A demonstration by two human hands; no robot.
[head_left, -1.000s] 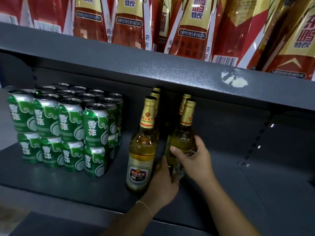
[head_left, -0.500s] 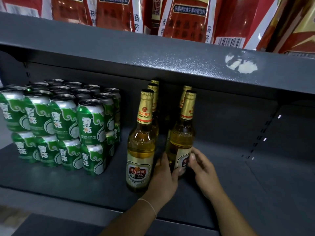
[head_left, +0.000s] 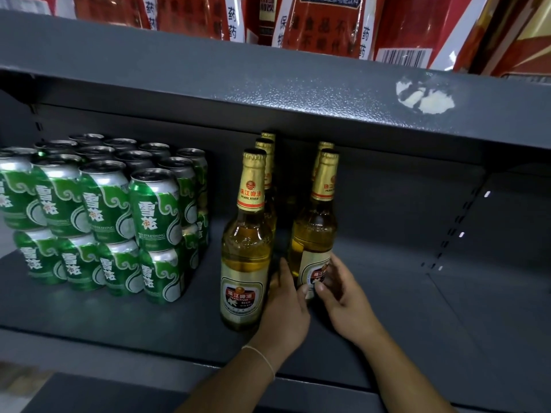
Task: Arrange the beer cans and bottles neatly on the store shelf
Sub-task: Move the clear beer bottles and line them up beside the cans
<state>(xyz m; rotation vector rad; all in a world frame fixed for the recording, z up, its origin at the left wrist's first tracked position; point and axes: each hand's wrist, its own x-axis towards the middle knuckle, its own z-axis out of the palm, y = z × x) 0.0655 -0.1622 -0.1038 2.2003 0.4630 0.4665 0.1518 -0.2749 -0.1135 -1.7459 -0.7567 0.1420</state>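
Since 1 second ago the right hand (head_left: 343, 296) is sliding down from the shoulder of the right front bottle (head_left: 314, 231) to its label, and the camera is tipping down a bit too. Right now that hand is pinching the lower label with thumb and curled fingertips, a narrow grip on the glass. From the other side the left hand (head_left: 284, 305) is reaching into the gap between the 2 front bottles, thumb against the same bottle; whether its hidden fingers are curling round it or just pressing, can't tell.

That bottle is standing upright on the grey shelf (head_left: 387, 308), set slightly further back than the left front bottle (head_left: 246, 257), with more gold-capped bottle necks (head_left: 267, 150) lining up behind both. Left of them, well apart, the green cans (head_left: 104, 219) are sitting stacked 2 high in tidy rows. Red packets (head_left: 322, 22) are sitting on the shelf above.

Looks like the person is squaring up this bottle: turning the label forward and lining it up. Next move probably calls for a small twist or pull forward, keeping it upright and not knocking the neighbour.
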